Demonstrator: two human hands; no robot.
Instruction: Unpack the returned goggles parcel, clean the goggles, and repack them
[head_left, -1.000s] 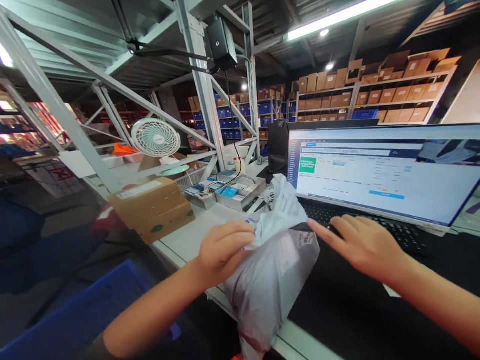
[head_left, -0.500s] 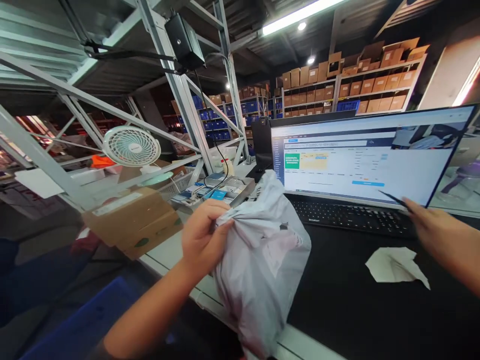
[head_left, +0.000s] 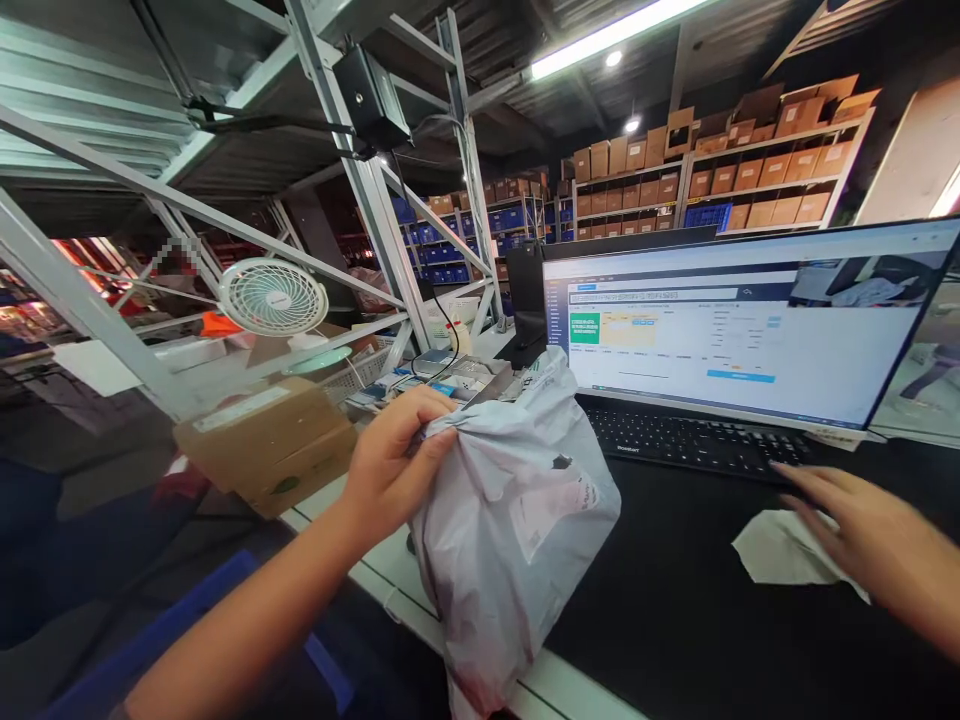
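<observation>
One white desk edge [head_left: 562, 685] beneath an overhanging plastic bag [head_left: 502, 510], black mat [head_left: 652, 600] stretching rightward, bag grey-white, creased, pale-labelled, top pinched in the left hand [head_left: 397, 455], right hand [head_left: 874, 535] loosely spread near the keyboard [head_left: 675, 440].

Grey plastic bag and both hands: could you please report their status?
Left hand pinching top of grey plastic bag. Bag at desk edge, label showing. Right hand open near keyboard, pale paper partly hidden behind it.

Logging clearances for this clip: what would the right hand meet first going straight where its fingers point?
Most likely the black keyboard, its right end just ahead of the right hand; depth there is unclear.
</observation>
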